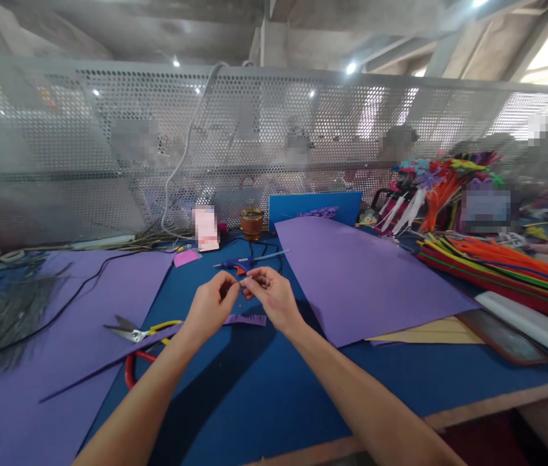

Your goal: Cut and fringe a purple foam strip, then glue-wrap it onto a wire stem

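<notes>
Over the middle of the blue table, my left hand and my right hand meet at the fingertips. Both are closed in a pinch on something too small to make out. Beneath them lies a fringed purple paper strip, partly hidden by my left hand; a longer plain purple strip runs off to the left. Scissors with yellow and red handles rest open beside my left forearm, which covers part of them. Just behind my fingertips sits a blue hot glue gun with a glue stick in its back.
Large purple sheets lie on both sides. Dark thin wires and a black cord cross the left sheet. At the right are colourful pipe cleaners and a white roll. A phone and a brown pot stand by the mesh divider.
</notes>
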